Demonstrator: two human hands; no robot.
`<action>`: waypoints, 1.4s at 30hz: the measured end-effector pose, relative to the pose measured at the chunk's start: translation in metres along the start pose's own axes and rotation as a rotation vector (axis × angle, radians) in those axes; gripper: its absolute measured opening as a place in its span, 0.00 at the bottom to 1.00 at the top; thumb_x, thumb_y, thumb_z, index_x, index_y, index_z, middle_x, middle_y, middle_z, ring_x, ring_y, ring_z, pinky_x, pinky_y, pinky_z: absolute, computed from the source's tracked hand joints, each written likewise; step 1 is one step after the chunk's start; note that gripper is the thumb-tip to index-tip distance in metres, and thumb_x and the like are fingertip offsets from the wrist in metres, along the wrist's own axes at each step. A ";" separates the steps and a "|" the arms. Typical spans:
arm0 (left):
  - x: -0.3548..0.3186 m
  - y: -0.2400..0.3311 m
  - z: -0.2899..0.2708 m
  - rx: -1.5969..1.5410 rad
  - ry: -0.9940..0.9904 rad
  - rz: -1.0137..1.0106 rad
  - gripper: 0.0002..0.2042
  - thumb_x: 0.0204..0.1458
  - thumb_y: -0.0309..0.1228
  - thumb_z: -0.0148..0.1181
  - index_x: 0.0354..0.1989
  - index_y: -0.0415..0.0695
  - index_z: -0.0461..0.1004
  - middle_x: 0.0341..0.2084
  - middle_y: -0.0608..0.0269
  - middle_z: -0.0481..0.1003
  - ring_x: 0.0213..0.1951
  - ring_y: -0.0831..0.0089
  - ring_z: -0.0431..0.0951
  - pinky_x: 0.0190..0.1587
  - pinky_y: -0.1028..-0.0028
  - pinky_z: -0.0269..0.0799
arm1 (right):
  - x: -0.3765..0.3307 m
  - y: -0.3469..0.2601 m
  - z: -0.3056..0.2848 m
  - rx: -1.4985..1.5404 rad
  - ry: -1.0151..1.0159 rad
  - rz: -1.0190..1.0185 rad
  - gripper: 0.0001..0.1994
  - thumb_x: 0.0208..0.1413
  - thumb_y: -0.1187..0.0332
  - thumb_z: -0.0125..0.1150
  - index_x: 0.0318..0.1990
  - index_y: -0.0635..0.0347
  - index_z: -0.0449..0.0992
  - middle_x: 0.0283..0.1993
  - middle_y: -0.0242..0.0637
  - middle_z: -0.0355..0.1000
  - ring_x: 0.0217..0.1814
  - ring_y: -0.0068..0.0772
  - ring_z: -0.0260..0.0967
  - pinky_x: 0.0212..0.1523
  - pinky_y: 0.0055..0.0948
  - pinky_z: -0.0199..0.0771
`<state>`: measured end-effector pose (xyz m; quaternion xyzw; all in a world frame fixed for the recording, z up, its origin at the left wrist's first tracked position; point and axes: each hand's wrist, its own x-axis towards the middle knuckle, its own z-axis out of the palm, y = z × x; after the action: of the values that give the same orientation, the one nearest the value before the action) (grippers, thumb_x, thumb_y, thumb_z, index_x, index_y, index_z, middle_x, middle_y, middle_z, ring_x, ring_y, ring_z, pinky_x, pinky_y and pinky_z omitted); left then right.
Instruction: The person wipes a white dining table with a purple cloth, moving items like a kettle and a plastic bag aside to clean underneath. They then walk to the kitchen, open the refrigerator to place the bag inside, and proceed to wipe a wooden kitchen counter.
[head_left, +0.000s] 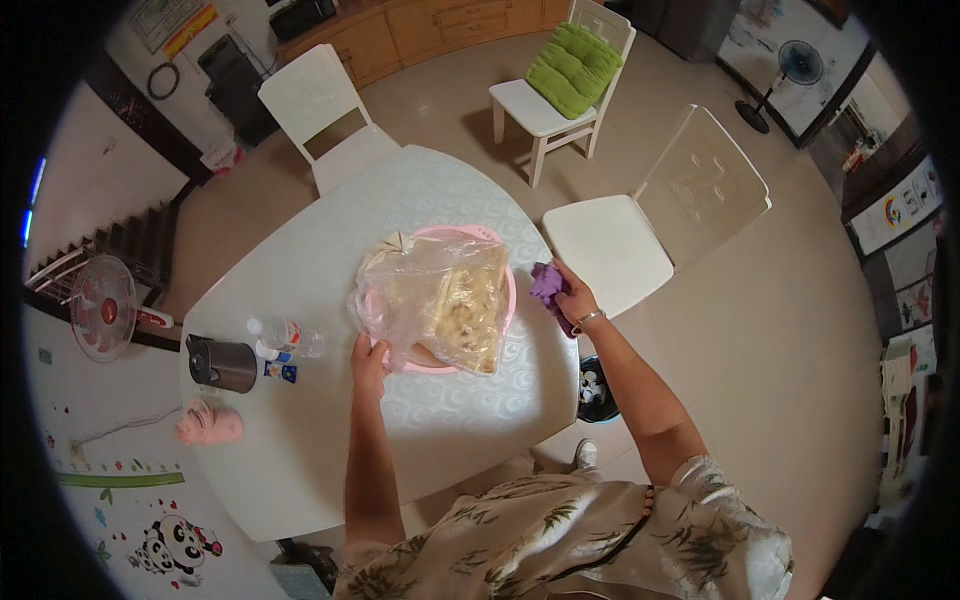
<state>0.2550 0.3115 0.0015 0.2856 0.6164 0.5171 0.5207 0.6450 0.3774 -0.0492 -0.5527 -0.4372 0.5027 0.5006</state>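
A clear plastic bag with pale, flat food-like pieces inside lies over a round pink basin on the table. My left hand grips the near left edge of the basin and bag, fingers curled with the thumb on top; exactly what is pinched there is partly hidden. At the table's right edge my right hand is closed around a crumpled purple cloth. A bracelet circles that wrist.
On the table's left stand a dark kettle, a clear plastic bottle, a small blue packet and a pink cloth bundle. White chairs surround the table. A bin sits under its right edge.
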 end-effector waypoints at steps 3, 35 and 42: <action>0.010 -0.025 -0.028 0.017 0.169 -0.131 0.22 0.55 0.28 0.54 0.59 0.44 0.63 0.45 0.66 0.72 0.41 0.76 0.72 0.35 0.76 0.71 | 0.011 -0.023 0.010 -0.189 -0.254 0.266 0.13 0.50 0.72 0.55 0.44 0.62 0.78 0.33 0.35 0.77 0.32 0.22 0.73 0.37 0.25 0.74; -0.220 -0.114 0.480 0.092 -0.371 0.080 0.20 0.49 0.17 0.41 0.52 0.34 0.68 0.43 0.56 0.74 0.43 0.68 0.75 0.47 0.71 0.70 | -0.200 -0.041 -0.512 0.296 -0.029 0.279 0.12 0.54 0.67 0.63 0.45 0.58 0.76 0.35 0.25 0.74 0.31 0.15 0.68 0.32 0.21 0.72; -0.271 -0.150 0.686 0.014 -0.612 -0.065 0.16 0.55 0.20 0.41 0.52 0.34 0.66 0.42 0.55 0.74 0.42 0.67 0.76 0.44 0.69 0.73 | -0.244 -0.075 -0.688 0.276 0.269 0.255 0.13 0.53 0.66 0.64 0.44 0.59 0.75 0.34 0.26 0.74 0.30 0.16 0.70 0.33 0.21 0.74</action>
<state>1.0055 0.2583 0.0078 0.4116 0.4436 0.3857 0.6965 1.3026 0.0673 0.0496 -0.5917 -0.2204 0.5388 0.5577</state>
